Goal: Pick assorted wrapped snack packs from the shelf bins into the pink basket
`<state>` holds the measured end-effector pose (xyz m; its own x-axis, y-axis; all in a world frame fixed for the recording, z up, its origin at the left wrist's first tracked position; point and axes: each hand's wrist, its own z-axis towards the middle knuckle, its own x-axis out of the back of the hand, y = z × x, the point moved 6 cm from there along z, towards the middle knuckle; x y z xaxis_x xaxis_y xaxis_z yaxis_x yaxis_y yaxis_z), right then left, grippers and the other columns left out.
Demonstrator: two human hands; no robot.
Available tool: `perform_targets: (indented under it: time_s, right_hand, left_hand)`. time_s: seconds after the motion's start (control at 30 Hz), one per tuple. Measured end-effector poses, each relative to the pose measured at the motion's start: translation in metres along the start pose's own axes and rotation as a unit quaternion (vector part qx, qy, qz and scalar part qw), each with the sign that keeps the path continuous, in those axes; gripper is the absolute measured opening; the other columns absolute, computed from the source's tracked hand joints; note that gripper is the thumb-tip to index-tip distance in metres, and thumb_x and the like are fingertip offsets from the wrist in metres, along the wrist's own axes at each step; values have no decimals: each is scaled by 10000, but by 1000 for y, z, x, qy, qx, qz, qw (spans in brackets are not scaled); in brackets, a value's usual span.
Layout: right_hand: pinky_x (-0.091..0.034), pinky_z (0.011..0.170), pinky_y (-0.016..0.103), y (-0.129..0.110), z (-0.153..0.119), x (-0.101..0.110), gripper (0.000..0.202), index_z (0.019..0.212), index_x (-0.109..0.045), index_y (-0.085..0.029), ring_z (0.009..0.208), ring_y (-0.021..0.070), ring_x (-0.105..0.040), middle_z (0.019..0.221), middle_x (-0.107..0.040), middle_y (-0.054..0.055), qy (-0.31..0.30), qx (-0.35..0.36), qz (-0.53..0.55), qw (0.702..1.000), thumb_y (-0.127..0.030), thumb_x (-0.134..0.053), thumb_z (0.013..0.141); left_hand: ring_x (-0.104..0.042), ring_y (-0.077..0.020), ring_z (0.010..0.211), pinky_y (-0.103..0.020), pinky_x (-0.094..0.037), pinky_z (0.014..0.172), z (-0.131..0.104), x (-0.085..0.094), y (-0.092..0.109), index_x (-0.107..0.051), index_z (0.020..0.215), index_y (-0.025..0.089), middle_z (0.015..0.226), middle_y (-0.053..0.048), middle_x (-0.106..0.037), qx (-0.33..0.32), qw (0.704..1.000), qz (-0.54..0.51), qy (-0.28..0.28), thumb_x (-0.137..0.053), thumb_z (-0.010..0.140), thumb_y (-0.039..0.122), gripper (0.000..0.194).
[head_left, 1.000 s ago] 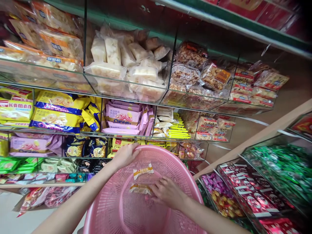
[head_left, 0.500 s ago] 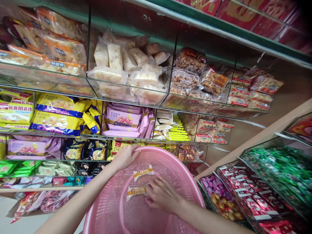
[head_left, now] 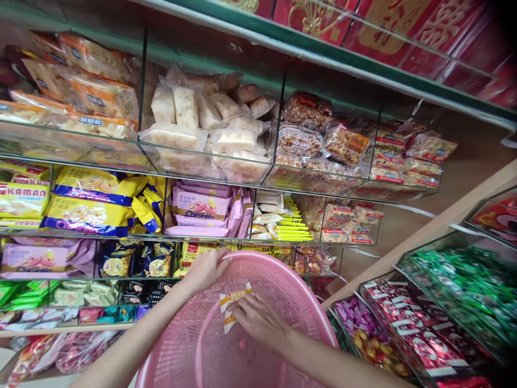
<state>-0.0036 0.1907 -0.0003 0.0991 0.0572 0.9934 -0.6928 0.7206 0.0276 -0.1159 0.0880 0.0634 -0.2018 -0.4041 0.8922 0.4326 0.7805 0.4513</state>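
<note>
A pink plastic basket (head_left: 301,280) with mesh walls is at the bottom centre. My left hand (head_left: 208,269) is closed around its upper left rim. Inside the basket, my right hand (head_left: 258,320) reaches over two small snacks in white and yellow wrappers. One wrapped snack (head_left: 235,296) lies just above the fingers; the other (head_left: 228,320) is partly hidden under the fingertips. The right fingers are bent down against the lower snack, and their tips are partly hidden.
Glass shelves (head_left: 210,237) of packaged snacks stretch behind the basket. White bagged sweets (head_left: 186,105) sit on the upper shelf. Slanted bins with red packets (head_left: 424,323) and green candies (head_left: 456,285) stand at the right. Red packages (head_left: 388,27) line the top.
My right hand has moved slightly up, and the lower snack has shifted and turned closer to the upper one. My left hand stays on the rim. The shelves sit slightly further left in view.
</note>
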Motion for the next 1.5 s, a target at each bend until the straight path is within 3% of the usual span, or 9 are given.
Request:
perform_targets:
  time_s: [0.1,0.47,0.63,0.87,1.0,1.17,1.23,1.37,1.5]
  right_hand:
    - [-449,788,376,8,3,0,666,1060,-511,-176,910,250,-531,1012,-569,74,-11,-32,2,999,-660,-636,620]
    - [-442,829,392,22,15,4,531,1235,-405,-195,988,258,-529,1104,-563,82,-9,-120,62,991,-351,-622,776]
    - [-458,818,376,24,13,56,560,1236,-419,-204,979,249,-538,1134,-567,76,64,-87,75,991,-467,-602,775]
    - [-442,876,387,112,-14,165,262,1144,-513,-191,997,219,-554,1076,-611,92,307,-166,-1,937,-198,-405,905]
    - [-459,843,403,160,-17,160,278,1143,-520,-185,990,240,-539,1061,-593,103,274,-212,-25,938,-177,-428,880]
    - [-454,830,378,166,-8,150,263,1073,-559,-206,940,217,-551,1028,-599,81,277,-200,44,939,-162,-463,832]
    - [-467,761,336,171,-7,149,223,999,-572,-205,804,179,-572,962,-617,54,314,-249,151,903,-170,-493,794]
    - [-452,549,261,191,-11,134,173,762,-522,-201,559,129,-548,694,-616,5,357,-410,380,748,-362,-584,766]
    - [-370,377,203,200,-3,121,325,728,-444,-209,435,104,-528,616,-625,2,338,-457,465,679,-469,-638,718]
  left_hand:
    - [-657,-224,842,-270,-415,676,2,-2,0,-588,961,244,859,-58,-703,0,1000,3,1,-323,880,437,338]
    - [-652,-227,880,-281,-420,722,4,-7,1,-580,960,245,878,-62,-700,-9,1000,4,-3,-321,877,406,316]
    - [-642,-240,932,-301,-430,757,3,-8,-4,-579,1017,230,957,-79,-700,10,1000,0,-5,-312,873,411,353]
    - [-631,-263,977,-348,-438,809,3,-10,-10,-578,1063,218,1014,-92,-695,24,1000,-4,-2,-312,865,418,387]
    - [-627,-271,990,-362,-438,822,2,-9,-11,-581,1059,212,1006,-98,-698,28,1000,-9,-4,-305,867,430,401]
    - [-623,-253,995,-346,-435,831,2,-8,-19,-579,1067,227,1028,-87,-690,33,999,-19,6,-310,868,428,391]
    - [-625,-248,986,-342,-436,828,2,-9,-24,-581,1068,233,1024,-84,-690,37,999,-21,7,-312,869,427,387]
    - [-626,-237,987,-328,-436,823,4,-12,-26,-579,1093,251,1020,-72,-693,39,999,-24,9,-330,866,418,376]
    - [-628,-242,977,-329,-436,808,7,-15,-23,-589,1055,241,985,-74,-698,33,999,-18,8,-321,869,424,374]
